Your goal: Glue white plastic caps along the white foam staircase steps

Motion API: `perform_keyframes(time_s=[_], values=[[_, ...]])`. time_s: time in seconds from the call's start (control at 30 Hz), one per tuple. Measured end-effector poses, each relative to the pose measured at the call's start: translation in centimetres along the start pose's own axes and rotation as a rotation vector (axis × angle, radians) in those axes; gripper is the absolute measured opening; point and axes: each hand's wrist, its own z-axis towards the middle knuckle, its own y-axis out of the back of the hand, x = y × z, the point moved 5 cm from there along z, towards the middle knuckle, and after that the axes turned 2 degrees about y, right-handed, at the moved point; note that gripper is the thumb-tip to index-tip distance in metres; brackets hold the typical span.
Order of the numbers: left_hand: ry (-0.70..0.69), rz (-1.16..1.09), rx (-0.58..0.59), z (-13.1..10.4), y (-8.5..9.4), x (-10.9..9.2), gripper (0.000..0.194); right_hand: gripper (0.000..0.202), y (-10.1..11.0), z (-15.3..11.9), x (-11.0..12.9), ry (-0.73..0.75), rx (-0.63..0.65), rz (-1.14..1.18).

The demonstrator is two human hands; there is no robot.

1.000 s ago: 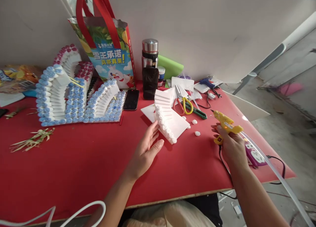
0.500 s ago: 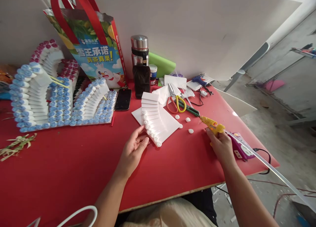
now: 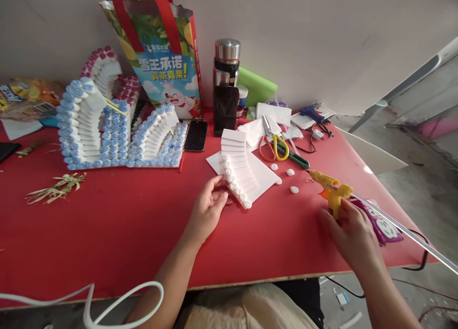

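My left hand [image 3: 208,209] rests on the table at the left edge of a white fan-shaped stepped piece [image 3: 236,150]. Its fingertips reach that edge, thumb and fingers apart. White rosettes [image 3: 232,179] line the piece's curved outer side, and a flat white square board [image 3: 263,176] lies beneath it. My right hand [image 3: 354,231] is at the lower handle of a yellow glue gun [image 3: 331,186], with fingers loosened and spread around the handle's base. From the gun's back a long clear glue stick [image 3: 397,224] sticks out. Several loose white rosettes [image 3: 290,172] lie between the board and the gun.
Scissors [image 3: 274,145] and a green cutter [image 3: 297,159] lie behind the rosettes. A purple power strip [image 3: 384,224] is at right. Blue-and-white stepped models [image 3: 86,133], a phone [image 3: 196,136], a steel flask [image 3: 228,52] and a shopping bag [image 3: 164,57] stand or lie farther back.
The view has swung left, so things appear farther right. My right hand has slid back and down off the glue gun's body and loosened its grip. My left hand stays beside the white piece.
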Motion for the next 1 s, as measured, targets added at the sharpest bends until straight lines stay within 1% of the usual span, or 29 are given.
perform_keyframes(time_s=[0.03, 0.07, 0.1, 0.17, 0.2, 0.27, 0.33, 0.4, 0.47, 0.53, 0.6, 0.67, 0.8, 1.0], values=[[-0.010, 0.009, -0.016, 0.0, 0.1, 0.0, 0.048, 0.065, 0.7, -1.2, 0.8, 0.041, -0.042, -0.029], [-0.022, 0.025, -0.033, 0.0, 0.1, 0.0, 0.046, 0.067, 1.2, -2.4, 1.8, 0.088, -0.062, -0.031], [-0.035, 0.045, -0.047, 0.0, 0.2, 0.0, 0.045, 0.065, 1.8, -3.4, 2.9, 0.116, -0.079, -0.028], [-0.055, 0.093, -0.071, 0.0, 0.2, 0.0, 0.041, 0.050, 2.5, -4.7, 5.2, 0.137, -0.074, 0.012], [-0.064, 0.119, -0.085, 0.0, 0.2, 0.0, 0.039, 0.044, 2.6, -4.9, 6.6, 0.165, -0.062, 0.069], [-0.072, 0.183, -0.123, 0.0, 0.3, 0.2, 0.035, 0.033, 2.2, -4.3, 9.5, 0.235, 0.001, 0.193], [-0.081, 0.267, -0.173, 0.0, 0.5, 0.4, 0.030, 0.027, 1.2, -2.8, 12.4, 0.310, 0.056, 0.275], [-0.094, 0.336, -0.210, 0.0, 0.7, 0.6, 0.023, 0.024, -0.5, -1.1, 15.2, 0.363, 0.139, 0.354], [-0.105, 0.368, -0.223, -0.1, 0.9, 0.6, 0.019, 0.019, -2.3, 0.2, 17.6, 0.413, 0.226, 0.433], [-0.119, 0.393, -0.222, -0.2, 0.9, 0.5, 0.017, 0.017, -3.9, 0.7, 19.2, 0.388, 0.296, 0.512], [-0.147, 0.420, -0.208, -0.3, 0.8, 0.1, 0.015, 0.016, -5.2, 0.5, 20.1, 0.335, 0.335, 0.571], [-0.176, 0.442, -0.188, -0.5, 0.6, -0.3, 0.013, 0.018, -6.0, 0.0, 20.4, 0.308, 0.329, 0.583], [-0.193, 0.513, -0.196, -0.6, 0.5, -0.5, 0.013, 0.023, -6.6, -0.9, 20.4, 0.321, 0.274, 0.560], [-0.221, 0.652, -0.187, -0.5, 0.4, -0.4, 0.016, 0.014, -7.1, -0.9, 20.7, 0.316, 0.265, 0.581]])
